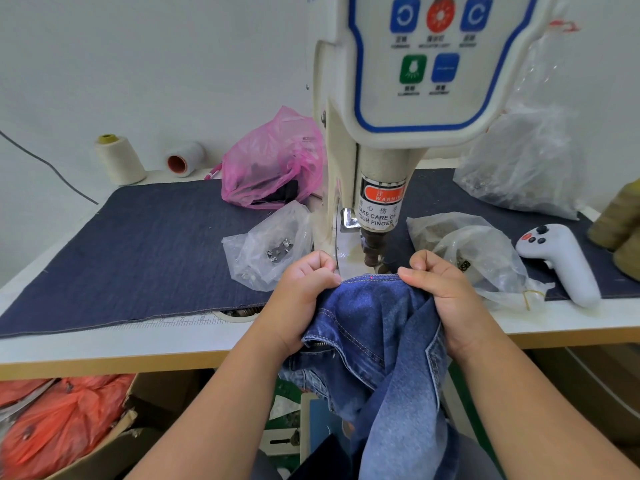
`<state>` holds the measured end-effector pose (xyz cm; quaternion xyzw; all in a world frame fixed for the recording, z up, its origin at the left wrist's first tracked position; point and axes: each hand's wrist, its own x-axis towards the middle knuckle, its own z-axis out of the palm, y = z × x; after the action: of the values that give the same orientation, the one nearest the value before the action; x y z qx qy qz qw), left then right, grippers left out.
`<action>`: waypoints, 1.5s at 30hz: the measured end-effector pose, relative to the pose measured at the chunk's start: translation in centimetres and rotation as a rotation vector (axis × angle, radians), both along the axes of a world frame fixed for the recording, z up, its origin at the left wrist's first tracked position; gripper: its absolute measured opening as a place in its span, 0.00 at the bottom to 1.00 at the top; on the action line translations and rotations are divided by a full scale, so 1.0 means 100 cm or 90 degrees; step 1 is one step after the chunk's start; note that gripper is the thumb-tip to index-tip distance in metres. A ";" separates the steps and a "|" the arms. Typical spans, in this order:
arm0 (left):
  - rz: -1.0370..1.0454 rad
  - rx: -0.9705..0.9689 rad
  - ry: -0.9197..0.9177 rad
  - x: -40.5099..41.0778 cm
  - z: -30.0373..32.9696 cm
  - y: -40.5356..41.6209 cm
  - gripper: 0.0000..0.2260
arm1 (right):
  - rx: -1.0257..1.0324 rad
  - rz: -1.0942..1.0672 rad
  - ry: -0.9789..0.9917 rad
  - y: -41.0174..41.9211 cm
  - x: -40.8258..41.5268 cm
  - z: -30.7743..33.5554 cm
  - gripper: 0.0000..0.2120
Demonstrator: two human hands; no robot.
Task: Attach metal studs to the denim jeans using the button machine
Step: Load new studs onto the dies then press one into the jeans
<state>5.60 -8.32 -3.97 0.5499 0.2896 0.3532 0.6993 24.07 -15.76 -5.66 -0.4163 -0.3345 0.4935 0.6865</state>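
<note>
Your hands — left, right — pinch the denim jeans below the button machine, labelled "TAKE CARE OF YOUR FINGER".

Garment workshop: industrial button machine with finger-warning label on a white worktable, denim mat, thread cones, plastic bags of metal studs, cardboard boxes below.

The scene is lit evenly by soft, bright, diffuse light; only faint shadows are cast. Mild glare is seen on the clear plastic bags. Wide-angle distortion bends the table edge, and the machine's control panel is slightly blurred.
</note>
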 end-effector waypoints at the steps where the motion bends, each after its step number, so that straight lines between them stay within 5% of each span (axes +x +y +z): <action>1: -0.001 0.001 0.001 0.000 0.000 0.000 0.09 | 0.001 0.002 0.000 0.000 0.000 0.000 0.14; 45: 0.005 -0.013 -0.005 0.001 0.001 0.000 0.08 | -0.013 0.009 -0.005 0.002 0.001 0.000 0.16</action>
<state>5.66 -8.33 -3.91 0.5402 0.2924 0.3556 0.7044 24.20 -15.60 -5.65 -0.4228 -0.3349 0.5005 0.6772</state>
